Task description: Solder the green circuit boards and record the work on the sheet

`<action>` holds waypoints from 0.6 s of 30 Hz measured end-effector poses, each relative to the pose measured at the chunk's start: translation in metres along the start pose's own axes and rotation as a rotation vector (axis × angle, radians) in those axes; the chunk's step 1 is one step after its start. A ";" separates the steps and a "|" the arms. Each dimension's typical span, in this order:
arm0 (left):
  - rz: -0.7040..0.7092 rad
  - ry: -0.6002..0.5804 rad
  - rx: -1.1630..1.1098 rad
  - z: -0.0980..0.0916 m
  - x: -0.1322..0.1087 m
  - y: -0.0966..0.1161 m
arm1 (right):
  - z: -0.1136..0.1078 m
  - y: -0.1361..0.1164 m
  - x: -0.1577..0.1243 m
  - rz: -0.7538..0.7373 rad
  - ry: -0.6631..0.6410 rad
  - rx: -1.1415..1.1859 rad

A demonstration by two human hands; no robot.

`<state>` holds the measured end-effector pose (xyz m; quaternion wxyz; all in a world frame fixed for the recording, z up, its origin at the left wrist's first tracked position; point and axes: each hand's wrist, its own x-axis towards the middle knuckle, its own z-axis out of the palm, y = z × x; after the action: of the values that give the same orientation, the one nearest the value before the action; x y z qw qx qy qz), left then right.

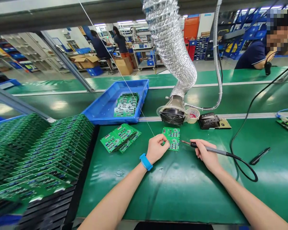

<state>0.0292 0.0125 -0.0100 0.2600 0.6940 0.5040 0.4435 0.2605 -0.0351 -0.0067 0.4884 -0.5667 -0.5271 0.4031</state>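
A green circuit board [174,139] lies flat on the green bench mat in front of me. My left hand [157,147], with a blue wrist strap [146,162], is at the board's left edge. Its thumb and finger pinch a thin solder wire [134,95] that runs down from above; the pinched end is hidden. To the right, my right hand [206,155] is closed around the handle of a soldering iron [207,149]. The iron's tip points left, just beside the board's right edge. Left of my left hand, several boards [120,137] lie in a loose stack.
Racked circuit boards [50,153] fill the left side. Behind stand a blue bin [105,95] holding boards, a fume fan [172,113] on a foil duct [172,41], a tape roll [192,115] and an iron stand [213,121]. A black pen [260,156] and cable lie right. Co-workers sit beyond.
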 end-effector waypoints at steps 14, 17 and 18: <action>-0.031 -0.021 -0.044 -0.001 0.002 -0.001 | 0.023 -0.004 -0.018 -0.166 -0.087 -0.220; -0.023 -0.020 -0.027 -0.001 0.002 -0.001 | 0.023 -0.006 -0.018 -0.152 -0.108 -0.230; -0.018 -0.018 -0.018 -0.001 0.002 -0.001 | 0.024 -0.007 -0.017 -0.152 -0.116 -0.233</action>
<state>0.0279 0.0144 -0.0102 0.2748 0.6911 0.5036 0.4395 0.2341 -0.0496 -0.0058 0.4169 -0.5538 -0.6391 0.3332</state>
